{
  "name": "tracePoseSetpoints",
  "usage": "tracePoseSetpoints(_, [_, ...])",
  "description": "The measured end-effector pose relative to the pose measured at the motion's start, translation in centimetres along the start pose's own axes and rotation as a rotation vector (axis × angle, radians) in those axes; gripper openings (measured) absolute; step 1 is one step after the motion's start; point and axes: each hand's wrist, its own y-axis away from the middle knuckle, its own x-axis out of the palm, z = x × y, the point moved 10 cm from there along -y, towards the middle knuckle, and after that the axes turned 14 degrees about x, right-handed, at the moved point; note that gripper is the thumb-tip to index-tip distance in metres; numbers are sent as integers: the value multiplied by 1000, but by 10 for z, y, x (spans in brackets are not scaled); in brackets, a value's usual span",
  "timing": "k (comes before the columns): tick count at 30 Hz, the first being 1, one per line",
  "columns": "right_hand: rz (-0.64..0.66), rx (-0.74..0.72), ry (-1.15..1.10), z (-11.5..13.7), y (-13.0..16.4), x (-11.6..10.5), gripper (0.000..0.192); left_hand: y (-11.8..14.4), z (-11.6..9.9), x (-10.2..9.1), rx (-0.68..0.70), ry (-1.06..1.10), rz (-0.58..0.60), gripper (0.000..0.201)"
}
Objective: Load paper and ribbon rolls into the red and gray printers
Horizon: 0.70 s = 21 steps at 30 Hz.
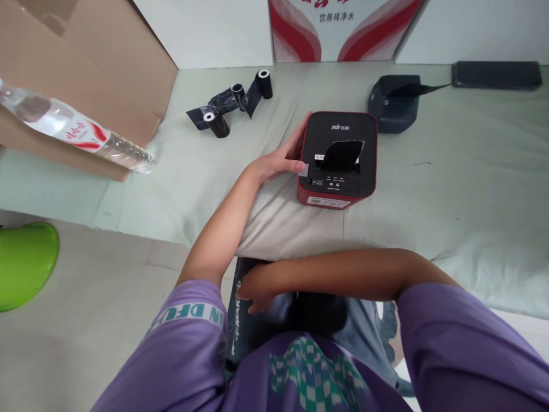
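Observation:
A red receipt printer (337, 201) with a black top stands on the cloth-covered surface. A dark strip (343, 154) sticks up from the slot in its top. My left hand (281, 159) grips the printer's left side, its thumb on the grey tab (303, 170) at the top's edge. The other left fingers run along the side and are partly hidden. My right hand (261, 286) rests over my lap, with nothing seen in it and its fingers loosely stretched out.
Small black rolls (218, 125) with unrolled film lie behind on the left. A dark rounded device (394, 106) and a long black object (496, 75) are at the back right. A water bottle (81, 129) and a cardboard box (98, 68) are at left, near a green seat (28, 263).

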Motion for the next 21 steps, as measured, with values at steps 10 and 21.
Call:
tracePoseSetpoints(10, [160,-29,171,0,-8,16,26,-3,-6,-8,45,-179,18,84])
tracePoseSetpoints(21, [124,-63,191,0,-12,17,34,-2,-14,-1,62,-211,11,78])
